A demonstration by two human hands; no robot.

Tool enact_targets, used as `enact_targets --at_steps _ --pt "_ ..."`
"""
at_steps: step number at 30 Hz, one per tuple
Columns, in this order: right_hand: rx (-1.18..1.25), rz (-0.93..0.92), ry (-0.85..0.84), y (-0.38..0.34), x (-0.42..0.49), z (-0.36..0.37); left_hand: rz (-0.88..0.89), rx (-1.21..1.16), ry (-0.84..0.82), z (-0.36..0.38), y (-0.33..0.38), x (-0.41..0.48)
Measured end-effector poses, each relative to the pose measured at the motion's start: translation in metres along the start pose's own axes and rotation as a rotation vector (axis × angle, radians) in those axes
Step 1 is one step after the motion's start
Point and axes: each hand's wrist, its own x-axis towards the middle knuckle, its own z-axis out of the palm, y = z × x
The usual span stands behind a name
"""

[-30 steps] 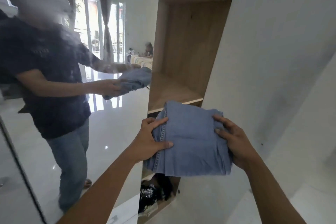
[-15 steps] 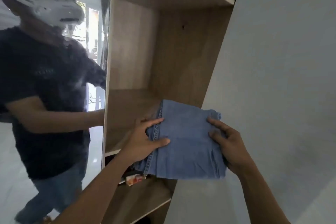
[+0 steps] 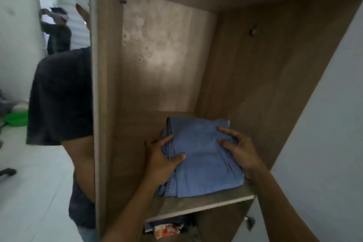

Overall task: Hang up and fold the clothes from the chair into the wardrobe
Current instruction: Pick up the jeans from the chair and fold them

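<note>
Wooden wardrobe (image 3: 167, 55) compartment seen close up, with folded jeans (image 3: 200, 153) set down on its shelf (image 3: 196, 205).
Half a second ago the jeans were held in the air at the shelf's front edge; they now lie flat inside the compartment, near its right side wall, and the view has moved closer. Left grip (image 3: 159, 163) holds the seamed left edge, thumb pressed on top and fingers curled over the fold. Right grip (image 3: 241, 153) holds the right edge, thumb and forefinger on the cloth, its other fingers hidden. Light blue denim is folded into a squarish stack, layered edges showing at the front, stitched seam down the left. Below the shelf lies a crumpled orange-and-white cloth (image 3: 167, 229). At the left, a mirror (image 3: 59, 94) shows a dark-shirted person.
</note>
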Motion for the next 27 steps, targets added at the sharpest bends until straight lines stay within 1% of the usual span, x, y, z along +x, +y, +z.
enact_targets --at_steps 1,4,8,9,11,12,14,15,16,17,19,20,21,22,24,27 --pt "0.009 0.002 -0.02 0.005 0.019 0.005 -0.001 0.022 0.048 0.001 -0.004 0.011" --pt "0.017 -0.007 -0.049 0.016 0.077 0.017 -0.029 0.115 0.118 0.0 -0.012 0.053" --pt "0.076 -0.032 -0.109 0.019 0.158 0.033 -0.038 0.15 0.198 -0.012 -0.005 0.114" --pt "0.089 -0.035 -0.126 0.019 0.179 0.037 -0.051 0.148 0.199 -0.017 -0.003 0.131" --pt "0.073 -0.032 -0.161 0.027 0.225 0.044 -0.085 0.189 0.148 -0.027 0.0 0.162" --pt "0.017 -0.022 -0.174 0.033 0.245 0.047 -0.1 0.271 0.15 -0.031 -0.001 0.175" --pt "-0.147 -0.011 -0.164 0.054 0.273 0.054 -0.133 0.588 0.228 -0.037 -0.009 0.191" --pt "-0.196 -0.031 -0.138 0.062 0.279 0.058 -0.105 0.681 0.284 -0.036 -0.013 0.191" --pt "-0.253 -0.079 -0.1 0.068 0.281 0.063 -0.064 0.701 0.306 -0.032 -0.017 0.187" --pt "-0.309 -0.156 -0.08 0.071 0.28 0.069 -0.007 0.71 0.282 -0.026 -0.021 0.182" --pt "-0.441 -0.265 -0.157 0.084 0.278 0.083 0.063 0.781 0.098 -0.01 -0.028 0.171" --pt "-0.504 -0.278 -0.234 0.09 0.273 0.091 0.074 0.872 -0.003 -0.003 -0.033 0.166" --pt "-0.545 -0.248 -0.298 0.101 0.269 0.098 0.066 0.979 -0.085 0.001 -0.04 0.163" --pt "-0.581 -0.216 -0.327 0.11 0.264 0.103 0.049 1.063 -0.128 0.004 -0.045 0.16" --pt "-0.64 -0.186 -0.306 0.127 0.255 0.111 0.026 1.13 -0.117 0.003 -0.054 0.158" --pt "-0.594 -0.219 -0.247 0.141 0.257 0.113 0.042 1.137 -0.073 0.011 -0.063 0.159"
